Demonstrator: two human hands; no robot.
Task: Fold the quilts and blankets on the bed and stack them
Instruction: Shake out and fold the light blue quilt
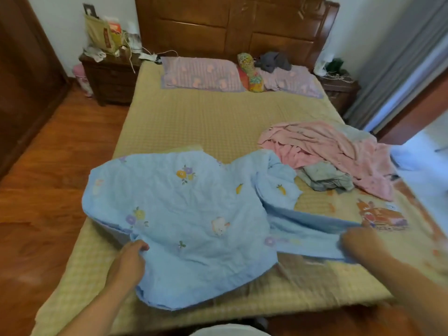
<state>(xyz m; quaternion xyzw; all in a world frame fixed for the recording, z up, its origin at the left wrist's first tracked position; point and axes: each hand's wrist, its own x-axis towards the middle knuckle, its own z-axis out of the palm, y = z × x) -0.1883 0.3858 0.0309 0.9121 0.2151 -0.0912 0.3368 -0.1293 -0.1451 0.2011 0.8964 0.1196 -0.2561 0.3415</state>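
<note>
The light blue quilt lies partly spread on the near half of the bed, its near edge hanging close to the foot edge of the mattress. The left hand grips the quilt's near left edge, fingers curled round the fabric. The right hand is blurred at the quilt's right strip; it seems to hold the cloth, but I cannot tell how its fingers lie. Beyond the quilt, toward the right edge, a crumpled pink blanket lies in a heap with a grey-green cloth just beside it. The middle of the yellow checked bedspread is open between the quilt and the two pillows at the wooden headboard. A cluttered nightstand stands left of the bed on the wood floor, and a grey curtain hangs at the right
</note>
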